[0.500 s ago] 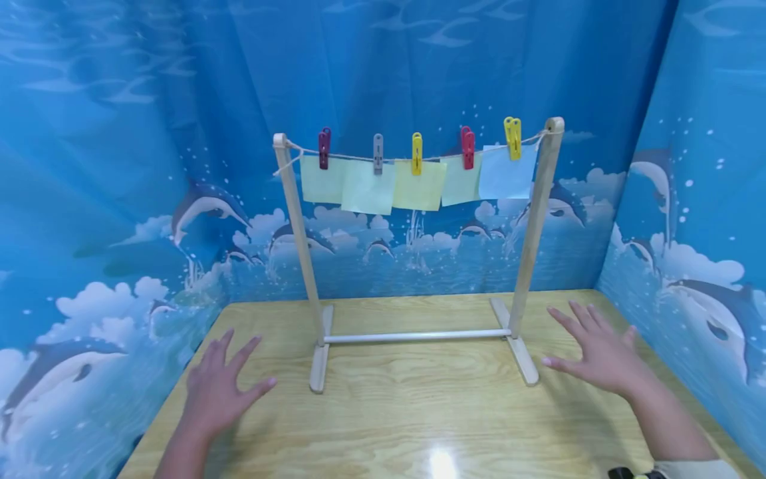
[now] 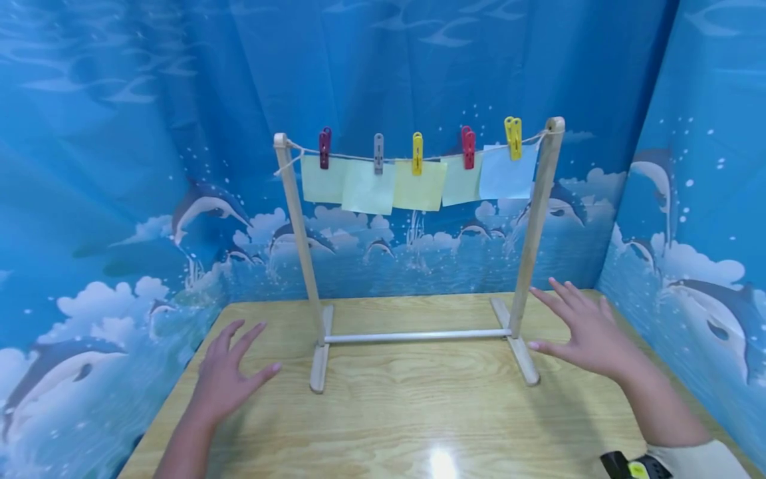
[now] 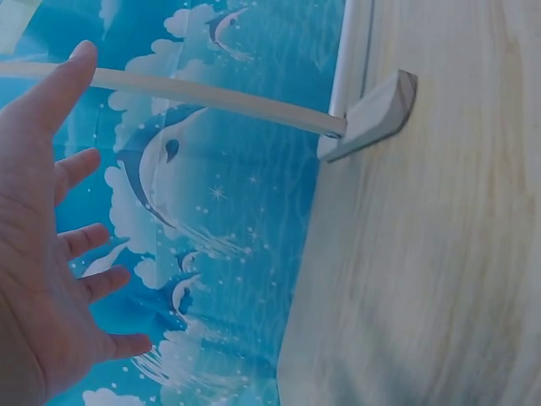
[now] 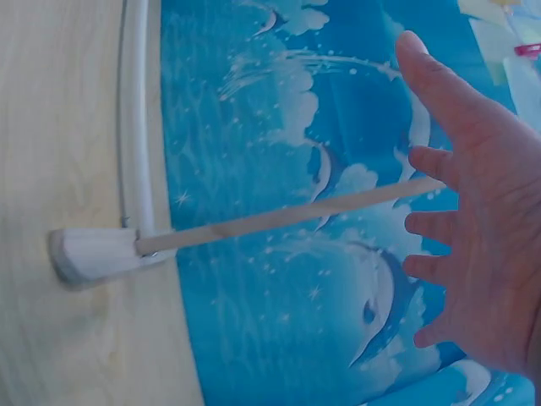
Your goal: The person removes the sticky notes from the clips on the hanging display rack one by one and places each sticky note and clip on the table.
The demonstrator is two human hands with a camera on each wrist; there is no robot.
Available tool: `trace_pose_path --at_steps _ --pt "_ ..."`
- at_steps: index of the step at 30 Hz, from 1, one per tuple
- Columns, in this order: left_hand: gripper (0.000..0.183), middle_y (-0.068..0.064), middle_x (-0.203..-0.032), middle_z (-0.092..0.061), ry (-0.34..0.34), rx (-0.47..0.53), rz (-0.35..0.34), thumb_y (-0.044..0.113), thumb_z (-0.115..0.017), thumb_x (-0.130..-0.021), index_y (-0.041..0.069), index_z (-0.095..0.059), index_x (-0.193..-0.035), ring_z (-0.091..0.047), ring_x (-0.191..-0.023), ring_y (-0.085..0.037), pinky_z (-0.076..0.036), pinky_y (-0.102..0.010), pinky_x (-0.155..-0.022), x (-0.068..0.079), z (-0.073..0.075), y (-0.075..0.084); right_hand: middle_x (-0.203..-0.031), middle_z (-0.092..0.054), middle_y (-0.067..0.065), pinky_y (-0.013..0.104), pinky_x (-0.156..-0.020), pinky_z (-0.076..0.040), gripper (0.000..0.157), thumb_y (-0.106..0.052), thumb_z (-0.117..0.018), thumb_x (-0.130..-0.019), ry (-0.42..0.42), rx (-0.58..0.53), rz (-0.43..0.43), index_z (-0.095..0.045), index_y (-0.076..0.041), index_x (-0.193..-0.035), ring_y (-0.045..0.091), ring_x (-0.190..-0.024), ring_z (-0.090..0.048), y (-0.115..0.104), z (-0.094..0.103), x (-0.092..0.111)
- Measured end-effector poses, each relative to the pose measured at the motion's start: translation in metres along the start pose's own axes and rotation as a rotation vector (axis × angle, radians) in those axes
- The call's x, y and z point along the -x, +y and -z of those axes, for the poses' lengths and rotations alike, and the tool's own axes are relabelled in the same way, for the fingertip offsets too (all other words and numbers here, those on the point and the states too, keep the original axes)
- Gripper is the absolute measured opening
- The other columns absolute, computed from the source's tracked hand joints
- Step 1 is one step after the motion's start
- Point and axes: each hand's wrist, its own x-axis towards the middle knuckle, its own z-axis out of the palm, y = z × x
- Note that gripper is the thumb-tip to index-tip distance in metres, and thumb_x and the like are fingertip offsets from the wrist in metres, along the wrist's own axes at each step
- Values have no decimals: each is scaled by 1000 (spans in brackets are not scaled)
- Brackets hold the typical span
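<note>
A wooden drying rack (image 2: 536, 226) stands on the table, with a string (image 2: 353, 158) tied between its two posts. Pale green, yellow and blue paper sheets (image 2: 507, 174) hang from the string under several clothespins: a dark red one (image 2: 324, 148), a grey one (image 2: 378, 154), yellow ones (image 2: 417, 154) and a red one (image 2: 468, 147). To the left of the rack, my left hand (image 2: 224, 379) hovers with its fingers spread, holding nothing. On the opposite side my right hand (image 2: 589, 329) is also spread and empty, near the right post. Both wrist views show the hands apart from the posts.
The rack's white crossbar (image 2: 419, 336) runs low between two wooden feet (image 2: 319, 367). A wood-grain table (image 2: 413, 406) lies beneath. Blue curtains (image 2: 383, 53) printed with dolphins enclose the back and sides. A dark watch-like device (image 2: 637, 468) is on the right wrist.
My right hand has moved up and leftward, closer to the right post. The left hand has shifted slightly right. The rack, papers and clothespins look the same.
</note>
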Motion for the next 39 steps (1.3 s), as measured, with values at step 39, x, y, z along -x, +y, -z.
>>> trace_pose_path --at_steps 39 --pt "63 -16 -147 -32 -31 443 -47 31 -71 -91 22 -44 -148 -32 -134 -38 -33 -63 -105 -52 30 64 -155 -32 14 73 -94 -36 85 -36 -84 -76 125 -91 284 -44 -15 -147 43 -139 -29 -84 87 -59"
